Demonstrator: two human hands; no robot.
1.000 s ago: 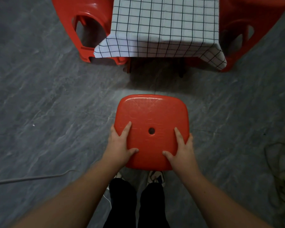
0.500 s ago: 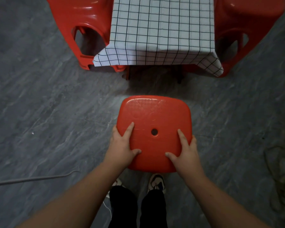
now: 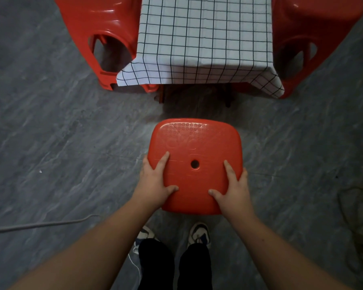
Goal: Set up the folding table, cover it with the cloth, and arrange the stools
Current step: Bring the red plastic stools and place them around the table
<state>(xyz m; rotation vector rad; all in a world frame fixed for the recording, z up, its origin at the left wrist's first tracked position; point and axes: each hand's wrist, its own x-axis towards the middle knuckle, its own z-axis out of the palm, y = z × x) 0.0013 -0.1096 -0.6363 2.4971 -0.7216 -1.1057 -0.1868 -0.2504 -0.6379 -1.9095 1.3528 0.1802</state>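
Stool (image 3: 195, 155) at centre of view, seat up, held by its near corners just short of the table's near edge; whether its feet touch the floor (image 3: 50, 143) cannot be told. Left hand (image 3: 155, 181) grips the seat's 7 o'clock corner, thumb and forefinger lying on top, remaining fingers wrapped over the rim. Right hand (image 3: 233, 185) grips the 5 o'clock corner in mirror fashion. Table (image 3: 226, 99) at 12 o'clock, hidden under the checked cloth (image 3: 203, 38) except for dark legs below the hem. Two more stools stand against the table's sides, one at 11 o'clock (image 3: 101, 32), one at 1 o'clock (image 3: 314, 28). Cord (image 3: 40, 225) trails across the floor at 8 o'clock, well apart from the stool. Step in hand, as judged: placing the third stool at the table's near side. To do it well, keep both grips level so the seat stays flat, square its far edge to the cloth's hem, centre it between the two visible table legs, and stop before the seat catches the hanging cloth and drags it askew
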